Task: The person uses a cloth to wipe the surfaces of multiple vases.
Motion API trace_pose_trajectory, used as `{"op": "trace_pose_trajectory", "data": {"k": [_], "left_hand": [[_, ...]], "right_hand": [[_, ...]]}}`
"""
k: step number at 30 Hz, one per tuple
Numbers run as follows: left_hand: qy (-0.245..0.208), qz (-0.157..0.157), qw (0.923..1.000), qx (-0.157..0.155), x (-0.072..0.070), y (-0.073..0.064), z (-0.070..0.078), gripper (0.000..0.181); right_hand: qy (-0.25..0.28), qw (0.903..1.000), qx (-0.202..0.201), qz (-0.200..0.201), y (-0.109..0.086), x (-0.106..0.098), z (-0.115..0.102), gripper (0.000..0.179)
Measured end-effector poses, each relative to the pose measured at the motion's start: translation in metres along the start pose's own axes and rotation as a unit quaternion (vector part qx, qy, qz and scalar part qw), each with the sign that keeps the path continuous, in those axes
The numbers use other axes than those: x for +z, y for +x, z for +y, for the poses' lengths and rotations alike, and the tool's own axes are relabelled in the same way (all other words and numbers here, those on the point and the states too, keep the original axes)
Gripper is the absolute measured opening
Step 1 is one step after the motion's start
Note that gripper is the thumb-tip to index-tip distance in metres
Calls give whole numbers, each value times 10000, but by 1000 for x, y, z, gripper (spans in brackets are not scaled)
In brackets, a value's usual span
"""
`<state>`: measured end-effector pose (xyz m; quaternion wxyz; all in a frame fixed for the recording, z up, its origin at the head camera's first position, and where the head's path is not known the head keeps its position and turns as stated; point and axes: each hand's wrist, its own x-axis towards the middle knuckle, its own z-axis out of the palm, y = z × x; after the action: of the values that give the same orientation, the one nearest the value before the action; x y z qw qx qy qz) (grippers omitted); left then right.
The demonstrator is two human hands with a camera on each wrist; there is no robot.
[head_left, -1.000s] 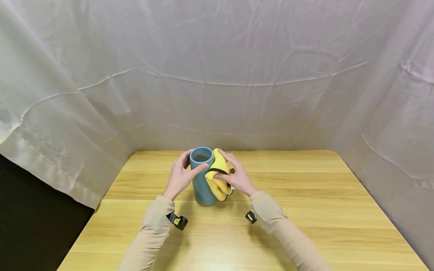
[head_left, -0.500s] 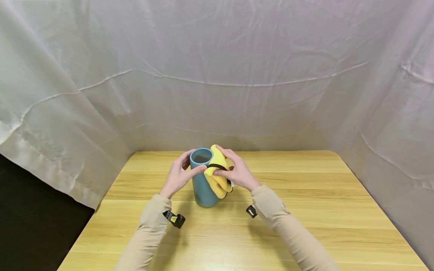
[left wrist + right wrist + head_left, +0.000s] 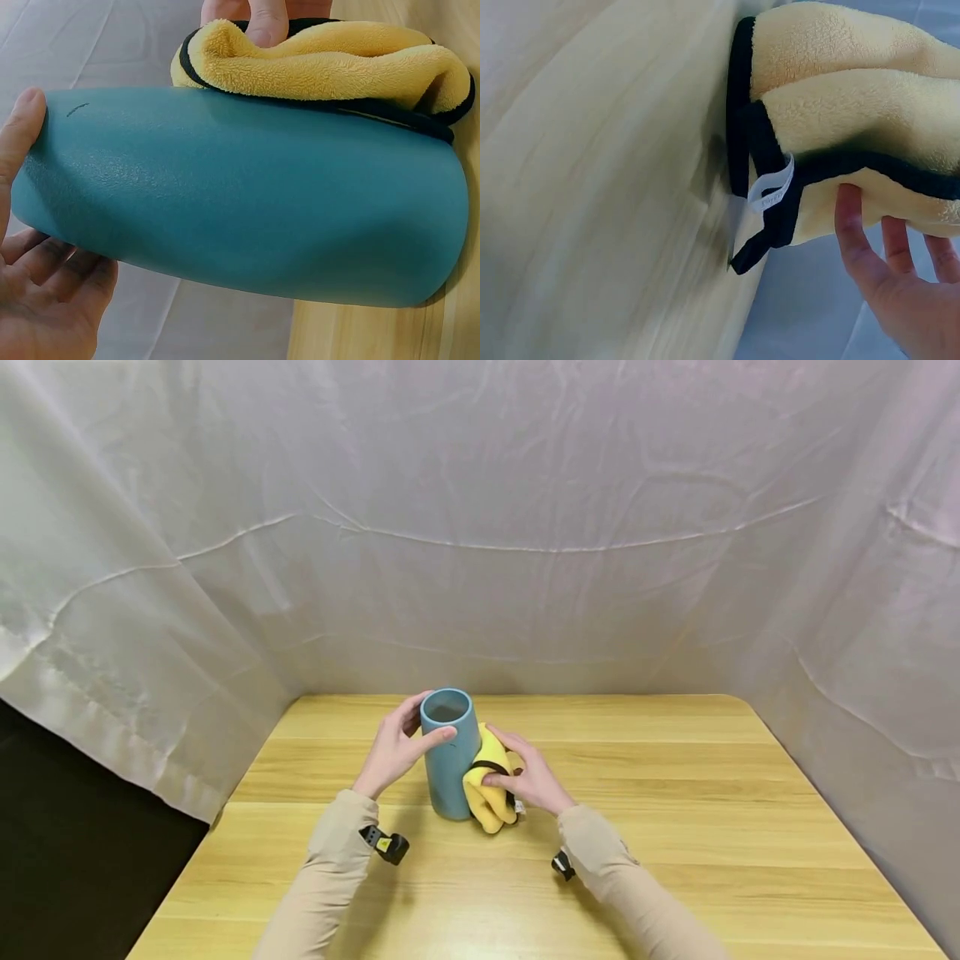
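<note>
A tall blue-teal vase (image 3: 448, 768) stands upright on the wooden table, its round mouth facing up. My left hand (image 3: 393, 747) grips it near the rim, thumb on the near side and fingers around the back. A short dark mark shows on the vase near that thumb in the left wrist view. My right hand (image 3: 528, 772) holds a folded yellow cloth (image 3: 315, 64) with black edging against the vase's right side, low down. In the right wrist view the cloth's white tag (image 3: 772, 185) hangs near the tabletop, and several right fingers (image 3: 862, 255) press into the cloth.
The wooden table (image 3: 675, 827) spreads out on both sides of the vase. Grey-white fabric (image 3: 525, 527) hangs behind and along the sides. A dark area (image 3: 82, 843) lies past the table's left edge. Each sleeve carries a small black wrist camera (image 3: 386, 845).
My right hand first rose slightly with the cloth, then slid down the vase's right side, close to the table. The left hand and the vase have stayed almost still.
</note>
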<state>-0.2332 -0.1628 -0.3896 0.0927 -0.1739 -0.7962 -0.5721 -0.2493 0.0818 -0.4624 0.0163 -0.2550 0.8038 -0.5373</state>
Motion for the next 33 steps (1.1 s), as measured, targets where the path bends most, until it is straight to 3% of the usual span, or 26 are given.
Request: {"op": "trace_pose_trajectory", "data": {"k": [16,22,33], "left_hand": [[-6,-46,10000,-70,0,0,0,60],[-37,-53,10000,-60,0,-1,1,61],[-73,-44,9999,-88,0,0,1,60]], "right_hand": [[276,9995,-21,157,0,1,-3,83],[394,9988,-198,233,9,-7,-27,84],[-136,9977,-613,243,30,-28,-75,85]]}}
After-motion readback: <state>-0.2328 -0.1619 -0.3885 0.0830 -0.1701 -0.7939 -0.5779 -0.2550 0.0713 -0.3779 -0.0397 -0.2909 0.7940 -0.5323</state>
